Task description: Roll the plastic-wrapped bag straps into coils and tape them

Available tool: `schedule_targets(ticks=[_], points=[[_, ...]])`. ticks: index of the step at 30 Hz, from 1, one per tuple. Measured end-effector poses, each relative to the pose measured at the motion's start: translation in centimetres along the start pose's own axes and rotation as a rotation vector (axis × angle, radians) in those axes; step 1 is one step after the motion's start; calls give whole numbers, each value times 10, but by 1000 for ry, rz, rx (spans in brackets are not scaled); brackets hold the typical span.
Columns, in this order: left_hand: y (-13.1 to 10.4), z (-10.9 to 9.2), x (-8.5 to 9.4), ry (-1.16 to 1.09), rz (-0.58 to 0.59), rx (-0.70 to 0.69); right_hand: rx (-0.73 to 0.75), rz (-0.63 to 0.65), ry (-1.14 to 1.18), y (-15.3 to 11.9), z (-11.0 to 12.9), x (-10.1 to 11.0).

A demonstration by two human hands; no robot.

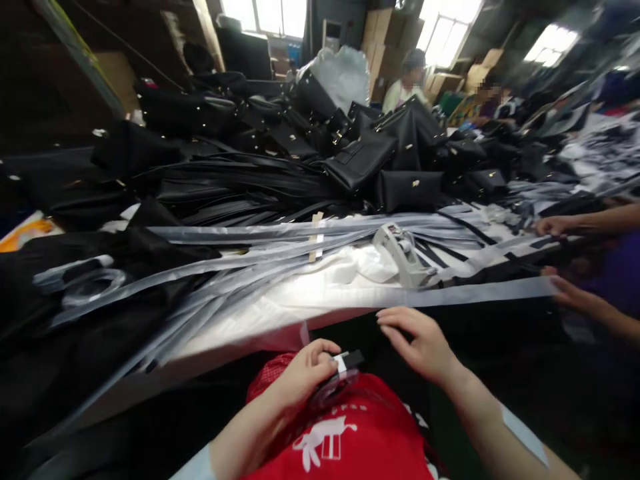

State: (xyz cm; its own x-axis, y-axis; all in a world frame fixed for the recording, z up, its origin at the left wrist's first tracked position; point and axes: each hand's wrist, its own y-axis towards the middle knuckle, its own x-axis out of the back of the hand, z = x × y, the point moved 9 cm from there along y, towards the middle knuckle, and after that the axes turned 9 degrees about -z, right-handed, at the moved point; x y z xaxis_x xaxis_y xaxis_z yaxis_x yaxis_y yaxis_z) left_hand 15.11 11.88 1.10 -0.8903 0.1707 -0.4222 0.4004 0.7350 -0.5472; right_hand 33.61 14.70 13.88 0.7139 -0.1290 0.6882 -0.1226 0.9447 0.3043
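Left hand [309, 368]: fingers are pinching a black, white-banded bundle [353, 360] over red printed cloth [373, 420]. Right hand [423, 343]: loosely spread fingers are hovering beside a flat, translucent plastic strip [480, 294].

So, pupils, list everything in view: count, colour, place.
Bags: many, black, heaped behind.
Straps: many, black, centre left.
Translucent strips: many, whitish, across table.
Table: one, white, centre.
Device: one, grey, right of centre.
Ring: one, transparent, left.
Boxes: several, brown, background.
Windows: three, white, background.
Plastic: one piece, translucent, behind bags.
People: several, mixed clothing, background.
Co-worker's hands: two, bare, right.
Bundle: one, black, lower centre.
Garment: one, red, bottom centre.
Left hand: one, bare, on bundle.
Right hand: one, bare, lower right of centre.
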Motion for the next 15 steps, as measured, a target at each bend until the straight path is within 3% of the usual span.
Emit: schedule_targets(ticks=[3, 5, 7, 10, 15], points=[[4, 5, 6, -12, -7, -5, -297, -346, -176, 38, -77, 79], [2, 8, 6, -10, -6, 3, -416, -395, -214, 58, -120, 108], [0, 9, 4, -15, -11, 4, -505, -357, -190, 72, -154, 117], [-3, 7, 1, -29, -22, -2, -590, -272, -88, 80, -184, 107], [-2, 4, 2, -7, -42, -16, -563, -276, 61, 67, -180, 105]])
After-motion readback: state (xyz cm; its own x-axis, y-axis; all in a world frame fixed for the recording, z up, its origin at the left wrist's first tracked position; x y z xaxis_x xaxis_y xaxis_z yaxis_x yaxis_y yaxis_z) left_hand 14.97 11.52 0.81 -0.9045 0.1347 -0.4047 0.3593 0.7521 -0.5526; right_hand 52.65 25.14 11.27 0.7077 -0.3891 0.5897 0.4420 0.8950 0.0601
